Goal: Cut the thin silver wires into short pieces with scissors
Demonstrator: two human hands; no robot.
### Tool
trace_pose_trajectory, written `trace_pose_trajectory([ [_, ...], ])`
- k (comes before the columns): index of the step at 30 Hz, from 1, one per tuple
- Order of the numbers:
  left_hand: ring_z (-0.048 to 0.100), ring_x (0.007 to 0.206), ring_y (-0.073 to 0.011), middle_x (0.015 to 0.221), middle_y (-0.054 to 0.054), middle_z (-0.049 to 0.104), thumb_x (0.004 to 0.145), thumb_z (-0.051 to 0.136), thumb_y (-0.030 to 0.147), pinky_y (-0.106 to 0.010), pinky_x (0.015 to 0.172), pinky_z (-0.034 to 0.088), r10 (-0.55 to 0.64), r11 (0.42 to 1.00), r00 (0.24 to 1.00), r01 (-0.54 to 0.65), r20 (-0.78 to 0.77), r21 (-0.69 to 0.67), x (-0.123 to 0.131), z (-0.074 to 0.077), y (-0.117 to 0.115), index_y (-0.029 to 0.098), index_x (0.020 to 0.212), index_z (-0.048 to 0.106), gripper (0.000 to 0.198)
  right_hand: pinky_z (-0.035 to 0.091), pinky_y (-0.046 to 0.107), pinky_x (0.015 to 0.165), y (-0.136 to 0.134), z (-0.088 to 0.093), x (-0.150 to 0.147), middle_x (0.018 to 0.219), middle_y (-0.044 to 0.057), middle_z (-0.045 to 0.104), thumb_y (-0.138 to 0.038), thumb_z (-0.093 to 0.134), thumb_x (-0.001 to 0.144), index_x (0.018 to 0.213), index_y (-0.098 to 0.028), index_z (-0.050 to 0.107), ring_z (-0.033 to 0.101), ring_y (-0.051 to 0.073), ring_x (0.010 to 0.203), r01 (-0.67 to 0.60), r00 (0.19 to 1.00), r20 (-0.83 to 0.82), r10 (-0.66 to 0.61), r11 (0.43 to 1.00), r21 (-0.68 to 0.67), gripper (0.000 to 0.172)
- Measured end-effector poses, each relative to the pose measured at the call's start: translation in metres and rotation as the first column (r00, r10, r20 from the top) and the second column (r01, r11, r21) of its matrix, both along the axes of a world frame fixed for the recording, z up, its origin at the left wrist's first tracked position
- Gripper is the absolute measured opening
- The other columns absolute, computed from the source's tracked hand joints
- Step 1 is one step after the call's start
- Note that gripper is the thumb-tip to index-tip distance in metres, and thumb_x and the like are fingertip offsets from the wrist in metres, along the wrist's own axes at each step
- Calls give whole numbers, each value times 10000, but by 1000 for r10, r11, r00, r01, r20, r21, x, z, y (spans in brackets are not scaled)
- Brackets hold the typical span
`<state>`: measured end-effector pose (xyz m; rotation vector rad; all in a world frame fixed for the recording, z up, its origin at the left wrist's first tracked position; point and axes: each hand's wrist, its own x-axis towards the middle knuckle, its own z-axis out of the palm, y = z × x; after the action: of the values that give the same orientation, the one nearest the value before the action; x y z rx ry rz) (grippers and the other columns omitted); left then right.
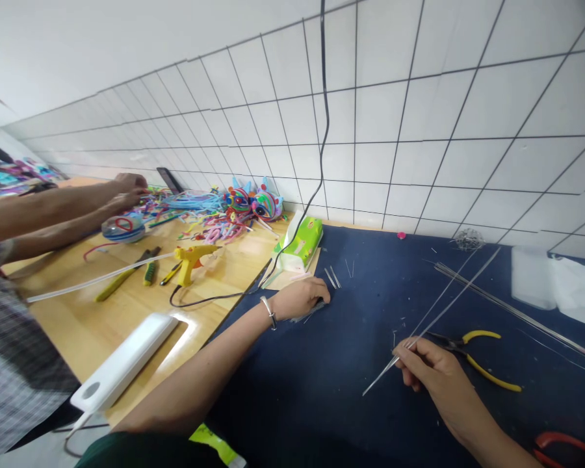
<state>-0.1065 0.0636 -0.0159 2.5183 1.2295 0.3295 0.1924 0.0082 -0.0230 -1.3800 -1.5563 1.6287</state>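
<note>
On the dark blue cloth-covered counter [322, 377], our right hand [431, 374] pinched a long thin silver wire [436, 318] beside the yellow-handled pliers [472, 354], seemingly steadying it, while our left hand [299, 298] pressed closed over short wire pieces [332, 277].

Thin bright metal wire [431, 321] glints in the right hand [426, 370], smooth and shiny against a matt, dark blue cloth mat [322, 377] flecked with tiny offcuts. The pliers [472, 354] beside it show dull dark metal jaws and glossy yellow plastic grips. At the left hand [299, 298], a polished metal bangle [269, 311] catches light. Further left, smooth pale varnished wood tabletop [112, 312], a glossy white plastic box [124, 361], a yellow plastic glue gun [191, 259], and glazed white wall tiles [419, 117].
</note>
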Motion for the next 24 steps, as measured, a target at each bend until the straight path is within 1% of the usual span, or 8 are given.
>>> trace_pose_trajectory([
  [3, 520, 842, -133, 884, -37, 585, 763, 391, 27, -238, 778, 390, 42, 999, 999, -42, -7, -4, -2, 6, -4, 181, 915, 607, 305, 376, 218, 521, 0, 0, 0, 607, -20, 511, -457, 472, 799, 763, -195, 571, 472, 108, 565, 4, 1000, -8, -4, 1000, -7, 283],
  [5, 516, 864, -140, 896, -36, 585, 773, 416, 66, -243, 789, 384, 104, 995, 994, -104, -16, -2, -7, 12, -10, 184, 948, 587, 271, 378, 218, 521, 0, 1, -1, 602, -20, 508, -455, 472, 799, 762, -194, 571, 473, 109, 564, 8, 1000, -5, -8, 1000, -12, 281],
  [7, 517, 858, -148, 888, -34, 584, 777, 456, 129, -246, 777, 386, 192, 981, 980, -192, -47, -14, -14, 19, -21, 187, 946, 574, 215, 379, 220, 522, 0, 4, -1, 593, -19, 506, -452, 472, 798, 754, -191, 571, 472, 110, 563, 10, 1000, 3, -10, 1000, -21, 282],
  [11, 526, 710, -138, 796, -20, 575, 780, 485, 235, -227, 644, 393, 376, 917, 914, -390, -153, -82, -36, 26, -49, 184, 871, 565, 131, 378, 226, 521, 1, 6, -2, 570, -16, 497, -453, 478, 792, 727, -184, 574, 461, 111, 551, 19, 999, 35, -17, 999, -42, 293],
  [13, 526, 693, -137, 770, -12, 576, 780, 484, 248, -222, 619, 387, 414, 891, 893, -437, -175, -122, -44, 24, -61, 188, 852, 561, 121, 378, 227, 523, 2, 4, -2, 577, -15, 500, -456, 480, 791, 733, -185, 575, 461, 110, 552, 18, 999, 39, -17, 999, -39, 293],
  [16, 531, 713, -142, 783, -8, 584, 771, 496, 244, -224, 626, 387, 437, 874, 883, -462, -170, -151, -49, 16, -70, 198, 856, 564, 118, 381, 228, 534, 2, -1, -1, 598, -15, 509, -459, 480, 794, 754, -193, 576, 469, 110, 564, 6, 999, 36, -4, 999, -32, 286],
  [20, 528, 711, -145, 772, -14, 580, 762, 508, 235, -230, 632, 389, 465, 864, 871, -486, -160, -132, -47, 7, -71, 190, 813, 578, 98, 390, 231, 544, 1, -5, 1, 606, -13, 512, -462, 472, 800, 757, -195, 575, 477, 112, 574, -5, 999, 37, 7, 999, -32, 290],
  [24, 527, 706, -138, 752, -5, 585, 770, 493, 217, -223, 628, 387, 461, 872, 880, -473, -112, -128, -42, 5, -70, 188, 798, 583, 99, 391, 238, 547, 1, -4, 1, 605, -11, 515, -464, 471, 800, 769, -195, 573, 475, 115, 569, -8, 999, 41, 9, 1000, -24, 290],
])
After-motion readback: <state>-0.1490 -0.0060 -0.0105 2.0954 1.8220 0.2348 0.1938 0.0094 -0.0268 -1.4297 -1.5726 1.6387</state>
